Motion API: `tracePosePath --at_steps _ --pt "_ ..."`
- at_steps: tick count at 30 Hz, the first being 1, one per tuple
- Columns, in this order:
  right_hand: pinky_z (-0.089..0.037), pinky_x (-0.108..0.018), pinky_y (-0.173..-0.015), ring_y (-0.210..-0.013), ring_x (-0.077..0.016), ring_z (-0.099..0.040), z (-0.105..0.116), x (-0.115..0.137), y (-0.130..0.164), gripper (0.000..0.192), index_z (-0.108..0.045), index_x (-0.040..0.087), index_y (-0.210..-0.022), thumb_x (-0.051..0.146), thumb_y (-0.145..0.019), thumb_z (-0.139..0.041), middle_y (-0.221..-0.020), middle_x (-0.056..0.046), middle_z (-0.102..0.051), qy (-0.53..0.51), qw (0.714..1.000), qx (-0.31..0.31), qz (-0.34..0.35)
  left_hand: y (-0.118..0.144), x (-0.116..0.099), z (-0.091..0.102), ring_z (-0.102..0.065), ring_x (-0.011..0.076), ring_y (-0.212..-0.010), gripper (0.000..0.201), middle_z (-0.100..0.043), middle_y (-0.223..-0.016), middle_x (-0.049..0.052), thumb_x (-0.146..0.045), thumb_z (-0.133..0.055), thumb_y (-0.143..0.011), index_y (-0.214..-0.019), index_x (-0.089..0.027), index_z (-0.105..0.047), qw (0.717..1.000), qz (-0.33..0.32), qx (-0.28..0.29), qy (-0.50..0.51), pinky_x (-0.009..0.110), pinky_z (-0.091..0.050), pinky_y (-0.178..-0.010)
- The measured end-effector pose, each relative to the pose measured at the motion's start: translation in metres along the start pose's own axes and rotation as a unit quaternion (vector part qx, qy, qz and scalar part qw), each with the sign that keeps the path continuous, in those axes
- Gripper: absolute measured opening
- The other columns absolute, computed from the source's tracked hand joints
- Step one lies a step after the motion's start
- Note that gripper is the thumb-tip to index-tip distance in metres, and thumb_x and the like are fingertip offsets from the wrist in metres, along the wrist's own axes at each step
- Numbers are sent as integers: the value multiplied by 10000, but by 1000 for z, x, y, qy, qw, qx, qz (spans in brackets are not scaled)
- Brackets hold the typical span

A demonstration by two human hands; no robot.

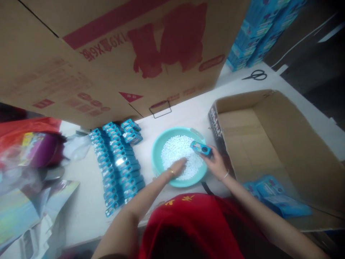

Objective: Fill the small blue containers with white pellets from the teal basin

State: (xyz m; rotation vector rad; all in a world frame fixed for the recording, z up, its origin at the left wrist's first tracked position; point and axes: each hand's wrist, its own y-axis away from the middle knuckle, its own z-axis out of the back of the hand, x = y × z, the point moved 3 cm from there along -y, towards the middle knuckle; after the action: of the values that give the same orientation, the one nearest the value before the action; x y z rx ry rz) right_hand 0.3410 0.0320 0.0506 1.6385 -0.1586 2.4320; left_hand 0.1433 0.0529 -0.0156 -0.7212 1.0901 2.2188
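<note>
- White table (81, 201) fills the middle of the frame, with a huge brown cardboard box (107, 54) printed in red looming over its upper left.
- Right of centre sits an open cardboard box (296, 144), with flat blue packets (275, 196) lying at its lower edge.
- Upper right, a stack of blue cartons (258, 32) stands, and black scissors (256, 75) lie on the table just below it.
- Left of centre, rows of small blue boxes (118, 165) lie packed side by side on the table.
- At centre, a teal bowl (157, 151) holds a heap of small white pellets (175, 149).
- Left hand (176, 168) reaches into the bowl, fingers dipped into the pellets; whether they are pinched together or spread cannot be told.
- Right hand (217, 163) is closed around one small blue box (201, 148), holding it over the bowl's right rim.
- Lower left, crumpled plastic bags (27, 194) lie in a blur.
</note>
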Motion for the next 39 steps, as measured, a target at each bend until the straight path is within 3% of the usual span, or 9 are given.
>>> tracePosePath --at_steps 3,7,14,20,24,27,31,35,39 --pt "-459 -397 -908 -1008 -236 -577 4 1 -2 395 -504 224 -1157 372 -810 -620 -1098 -75 -602 3 1000 -3 -2 15 -2 18 -564 192 -925 265 -600 -1052 76 -254 -448 -878 -1129 -173 -465 1000 -8 -24 9 319 -438 -853" --pt "-469 -405 -895 -1011 -245 -573 9 5 -5 360 -518 228 -1148 324 -812 -607 -1099 -79 -600 49 998 3 32 51 -15 67 -562 166 -827 225 -607 -967 53 -281 -469 -877 -1075 -177 -489 996 -50 -65 24 294 -454 -784" --pt "-452 -462 -954 -1095 -256 -529 -10 13 0 444 -502 222 -1197 110 -768 -473 -1143 -96 -567 107 981 92 131 86 -68 140 -590 189 -862 214 -615 -1006 81 -207 -484 -856 -1066 -168 -502 992 -54 -44 -103 305 -474 -779" --pt "-423 -505 -996 -1104 -261 -510 -28 16 9 477 -503 219 -1204 77 -751 -462 -1145 -98 -569 131 969 124 167 80 -132 145 -644 227 -770 249 -604 -969 116 -111 -360 -884 -1081 -140 -510 948 40 38 -314 333 -502 -645" --pt "-409 -508 -1011 -1113 -256 -510 -31 12 11 453 -492 221 -1214 99 -779 -467 -1145 -98 -570 109 973 128 159 84 -156 145 -649 229 -770 305 -581 -937 124 -118 -258 -926 -1095 -135 -511 931 55 31 -361 332 -499 -629" --pt "-443 -482 -971 -1113 -258 -517 -26 7 8 435 -492 222 -1211 118 -789 -472 -1150 -100 -563 86 983 112 122 84 -132 152 -632 192 -756 274 -568 -945 85 -150 -282 -934 -1110 -178 -491 937 73 -12 -341 300 -489 -643" --pt "-459 -449 -933 -1079 -258 -544 -13 6 -1 397 -494 228 -1203 183 -810 -515 -1143 -97 -566 62 993 63 84 54 -56 141 -589 189 -880 262 -541 -1044 78 -131 -309 -918 -1126 -189 -457 946 134 -98 -277 298 -479 -742" --pt "-465 -408 -909 -1041 -252 -561 -2 12 -12 353 -510 226 -1174 271 -828 -562 -1113 -90 -582 64 995 26 66 9 -1 85 -520 222 -1025 259 -510 -1125 113 -105 -317 -907 -1105 -161 -475 975 114 -61 -182 351 -446 -874" --pt "-463 -398 -902 -1028 -247 -568 3 16 -16 360 -510 222 -1170 345 -837 -574 -1112 -89 -592 69 996 12 56 -7 4 31 -475 225 -1068 242 -504 -1146 120 -147 -322 -925 -1105 -168 -482 990 55 -39 -125 371 -409 -947"
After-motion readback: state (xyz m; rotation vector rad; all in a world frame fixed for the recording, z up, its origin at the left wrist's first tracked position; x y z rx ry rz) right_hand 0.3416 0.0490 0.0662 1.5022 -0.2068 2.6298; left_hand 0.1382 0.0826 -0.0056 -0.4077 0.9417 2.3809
